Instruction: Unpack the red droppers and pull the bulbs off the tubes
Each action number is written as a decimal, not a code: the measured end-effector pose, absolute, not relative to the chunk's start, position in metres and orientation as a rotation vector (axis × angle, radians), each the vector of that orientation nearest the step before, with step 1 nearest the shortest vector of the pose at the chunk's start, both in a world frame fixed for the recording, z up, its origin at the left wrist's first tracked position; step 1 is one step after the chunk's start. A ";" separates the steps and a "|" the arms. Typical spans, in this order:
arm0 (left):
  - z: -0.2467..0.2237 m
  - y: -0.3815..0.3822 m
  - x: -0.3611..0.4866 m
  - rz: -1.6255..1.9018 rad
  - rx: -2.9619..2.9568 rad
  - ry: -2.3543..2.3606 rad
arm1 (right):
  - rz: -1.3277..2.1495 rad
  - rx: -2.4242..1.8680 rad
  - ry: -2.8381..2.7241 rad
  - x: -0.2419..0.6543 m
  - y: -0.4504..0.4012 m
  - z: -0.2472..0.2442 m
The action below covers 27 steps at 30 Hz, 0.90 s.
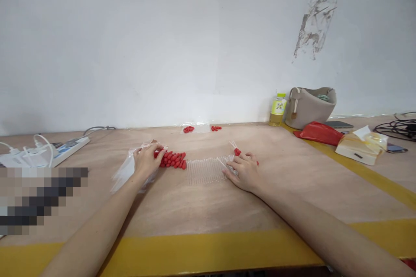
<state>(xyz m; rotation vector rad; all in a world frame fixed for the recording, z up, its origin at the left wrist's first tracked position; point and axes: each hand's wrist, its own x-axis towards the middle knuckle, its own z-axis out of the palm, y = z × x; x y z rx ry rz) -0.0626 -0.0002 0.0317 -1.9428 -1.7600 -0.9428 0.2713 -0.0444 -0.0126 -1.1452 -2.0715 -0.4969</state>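
Note:
My left hand (148,160) is at the left end of a pile of red bulb-shaped pieces (173,159), its thumb and fingers closed around one at the pile's edge. Beneath that hand lie clear plastic bags (125,173). A row of thin clear sticks (203,172) is laid side by side to the right of the pile. Over the row's right end is my right hand (244,171), with a thin clear stick (222,163) between thumb and index finger. Red pieces with pale stems (237,152) show just behind its knuckles, partly hidden by the hand.
Two small groups of red pieces (188,129) lie near the wall. At right stand a bottle (277,110) and a grey bag (310,108), beside a red pouch (318,133) and crumpled packaging (360,147). A power strip (71,150) with cables is at left.

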 end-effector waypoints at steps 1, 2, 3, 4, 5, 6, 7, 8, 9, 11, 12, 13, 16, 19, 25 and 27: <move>0.032 0.000 -0.063 -0.927 -1.947 -1.766 | -0.494 -1.143 -2.082 0.271 -0.045 -0.012; 0.032 0.000 -0.063 -0.918 -1.948 -1.775 | -0.494 -1.138 -2.091 0.271 -0.045 -0.012; 0.033 0.000 -0.064 -0.916 -1.951 -1.786 | -0.495 -1.131 -2.100 0.271 -0.045 -0.011; 0.033 0.000 -0.065 -0.923 -1.956 -1.796 | -0.497 -1.126 -2.109 0.271 -0.045 -0.011; 0.034 0.001 -0.066 -0.942 -1.962 -1.803 | -0.499 -1.122 -2.119 0.271 -0.045 -0.011; 0.035 0.001 -0.067 -0.973 -1.964 -1.805 | -0.499 -1.121 -2.127 0.271 -0.045 -0.011; 0.037 0.001 -0.069 -1.011 -1.960 -1.801 | -0.497 -1.123 -2.131 0.271 -0.046 -0.010; 0.039 0.000 -0.070 -1.057 -1.945 -1.786 | -0.494 -1.123 -2.132 0.271 -0.046 -0.010; 0.041 -0.002 -0.071 -1.106 -1.916 -1.761 | -0.488 -1.120 -2.132 0.270 -0.046 -0.009; 0.048 -0.007 -0.069 -1.205 -1.819 -1.681 | -0.477 -1.107 -2.116 0.271 -0.047 -0.007; 0.051 -0.011 -0.066 -1.252 -1.763 -1.627 | -0.474 -1.103 -2.092 0.272 -0.047 -0.006; 0.055 -0.014 -0.060 -1.292 -1.719 -1.566 | -0.474 -1.107 -2.059 0.274 -0.046 -0.004; 0.065 -0.025 -0.031 -1.308 -1.805 -1.364 | -0.485 -1.173 -1.916 0.285 -0.042 0.002; 0.067 -0.026 0.015 -1.083 -2.183 -1.145 | -0.464 -1.320 -1.756 0.306 -0.034 0.006; 0.049 0.002 0.118 -0.699 -2.551 -1.390 | -0.076 -1.638 -1.391 0.346 -0.015 0.006; 0.041 0.014 0.145 -0.670 -2.533 -1.531 | 0.004 -1.688 -1.341 0.352 -0.012 0.006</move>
